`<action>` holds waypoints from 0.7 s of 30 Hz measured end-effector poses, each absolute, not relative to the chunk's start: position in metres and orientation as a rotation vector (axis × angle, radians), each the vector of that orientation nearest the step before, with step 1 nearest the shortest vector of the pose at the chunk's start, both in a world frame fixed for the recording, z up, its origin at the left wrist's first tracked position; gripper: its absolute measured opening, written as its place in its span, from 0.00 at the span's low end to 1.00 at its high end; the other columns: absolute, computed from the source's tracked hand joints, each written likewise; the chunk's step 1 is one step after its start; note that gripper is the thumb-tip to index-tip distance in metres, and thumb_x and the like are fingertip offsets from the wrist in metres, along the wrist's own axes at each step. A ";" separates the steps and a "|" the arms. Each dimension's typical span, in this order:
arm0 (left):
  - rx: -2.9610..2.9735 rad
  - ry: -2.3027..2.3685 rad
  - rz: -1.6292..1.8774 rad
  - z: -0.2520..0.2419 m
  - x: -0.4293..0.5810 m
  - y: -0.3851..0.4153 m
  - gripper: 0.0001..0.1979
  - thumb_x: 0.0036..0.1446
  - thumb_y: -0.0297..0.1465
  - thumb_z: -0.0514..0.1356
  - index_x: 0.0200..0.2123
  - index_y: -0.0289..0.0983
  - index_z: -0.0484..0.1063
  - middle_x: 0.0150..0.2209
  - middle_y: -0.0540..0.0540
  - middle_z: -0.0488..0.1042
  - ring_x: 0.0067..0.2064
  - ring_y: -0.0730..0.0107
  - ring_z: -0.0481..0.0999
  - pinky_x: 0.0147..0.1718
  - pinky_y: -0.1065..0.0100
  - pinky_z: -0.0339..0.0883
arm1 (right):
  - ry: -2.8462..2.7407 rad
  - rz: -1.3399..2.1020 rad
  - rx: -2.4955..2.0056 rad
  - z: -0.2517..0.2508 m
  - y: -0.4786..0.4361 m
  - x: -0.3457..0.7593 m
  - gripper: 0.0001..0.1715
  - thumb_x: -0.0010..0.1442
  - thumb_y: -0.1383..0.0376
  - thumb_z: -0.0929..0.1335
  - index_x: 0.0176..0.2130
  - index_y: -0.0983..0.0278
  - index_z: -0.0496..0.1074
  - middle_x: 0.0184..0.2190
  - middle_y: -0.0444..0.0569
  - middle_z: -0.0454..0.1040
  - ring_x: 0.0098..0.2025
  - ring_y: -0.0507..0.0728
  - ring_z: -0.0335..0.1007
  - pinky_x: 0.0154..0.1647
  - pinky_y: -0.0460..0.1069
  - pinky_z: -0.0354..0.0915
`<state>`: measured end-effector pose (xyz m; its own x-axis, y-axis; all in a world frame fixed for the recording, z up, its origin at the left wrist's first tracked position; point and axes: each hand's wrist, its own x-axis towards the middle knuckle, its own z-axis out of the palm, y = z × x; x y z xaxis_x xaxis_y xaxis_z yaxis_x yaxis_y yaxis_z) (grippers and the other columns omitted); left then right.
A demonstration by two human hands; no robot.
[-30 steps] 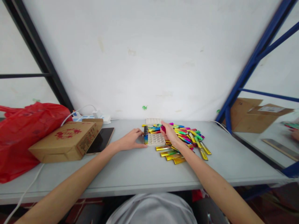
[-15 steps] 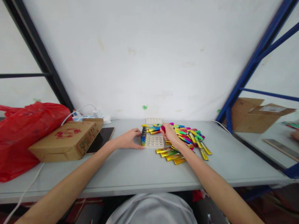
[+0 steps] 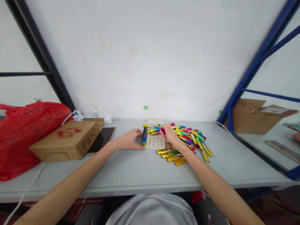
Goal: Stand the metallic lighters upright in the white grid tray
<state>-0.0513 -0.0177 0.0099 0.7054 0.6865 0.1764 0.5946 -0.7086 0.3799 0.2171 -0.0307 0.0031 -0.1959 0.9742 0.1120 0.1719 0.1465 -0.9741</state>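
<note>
A white tray with rows of holes (image 3: 155, 142) lies on the table between my hands. Along its left edge stands a row of shiny lighters (image 3: 144, 137), upright, blue to yellow with dark tops. My left hand (image 3: 131, 139) rests beside this row, thumb and fingers spread around its two ends; whether the fingertips touch it I cannot tell. Just past the tray's right side, my right hand (image 3: 170, 135) grips a magenta lighter (image 3: 162, 130), largely covered by the fingers. Under and around that hand spreads a pile of metallic lighters (image 3: 191, 136) in gold, green, blue and pink.
Another white tray (image 3: 154, 121) sits near the wall. To the left are a dark phone (image 3: 102, 139), a cardboard box (image 3: 67, 139), a red plastic bag (image 3: 30, 134) and a power strip (image 3: 82, 118). An open carton (image 3: 252, 118) stands beyond the blue frame (image 3: 248, 73).
My right hand has shifted very slightly left with the magenta lighter. My left hand stays beside the row. The whole view has moved a little.
</note>
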 end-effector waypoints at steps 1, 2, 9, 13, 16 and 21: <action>2.616 1.011 0.448 0.010 -0.051 -0.018 0.33 0.50 0.55 0.69 0.49 0.36 0.77 0.52 0.39 0.75 0.54 0.48 0.75 0.55 0.56 0.70 | -1.514 1.149 -1.162 0.004 -0.030 0.217 0.32 0.66 0.44 0.60 0.19 0.58 0.59 0.12 0.39 0.51 0.16 0.50 0.45 0.19 0.47 0.45; 2.615 1.011 0.451 0.010 -0.051 -0.018 0.33 0.50 0.55 0.69 0.49 0.36 0.77 0.52 0.39 0.75 0.54 0.48 0.75 0.55 0.56 0.70 | -1.483 1.149 -1.180 0.004 -0.030 0.217 0.32 0.65 0.43 0.60 0.19 0.58 0.59 0.12 0.39 0.51 0.16 0.50 0.45 0.19 0.47 0.45; 2.629 1.016 0.410 0.012 -0.051 -0.019 0.34 0.51 0.56 0.68 0.51 0.35 0.76 0.53 0.38 0.74 0.55 0.47 0.74 0.56 0.55 0.69 | -1.482 1.111 -1.069 0.002 -0.028 0.212 0.37 0.63 0.33 0.60 0.29 0.61 0.70 0.17 0.38 0.55 0.18 0.50 0.49 0.21 0.47 0.49; 2.641 1.016 0.394 0.012 -0.050 -0.019 0.34 0.52 0.56 0.67 0.51 0.35 0.76 0.53 0.38 0.74 0.55 0.47 0.74 0.56 0.56 0.69 | -1.630 0.945 -1.017 -0.001 -0.028 0.211 0.34 0.66 0.35 0.60 0.33 0.61 0.70 0.23 0.41 0.67 0.25 0.53 0.63 0.30 0.48 0.62; 2.641 1.024 0.385 0.014 -0.050 -0.020 0.35 0.52 0.56 0.67 0.51 0.35 0.76 0.53 0.38 0.74 0.54 0.48 0.74 0.56 0.56 0.69 | -1.808 0.818 -0.982 -0.002 -0.029 0.212 0.26 0.69 0.42 0.62 0.36 0.60 0.70 0.28 0.43 0.72 0.31 0.55 0.69 0.38 0.50 0.67; 2.633 0.997 0.432 0.014 -0.049 -0.021 0.34 0.51 0.56 0.68 0.49 0.35 0.76 0.52 0.38 0.75 0.54 0.48 0.74 0.55 0.56 0.69 | -1.870 0.744 -0.915 -0.008 -0.027 0.211 0.16 0.69 0.52 0.65 0.42 0.61 0.71 0.38 0.48 0.80 0.42 0.59 0.77 0.48 0.53 0.70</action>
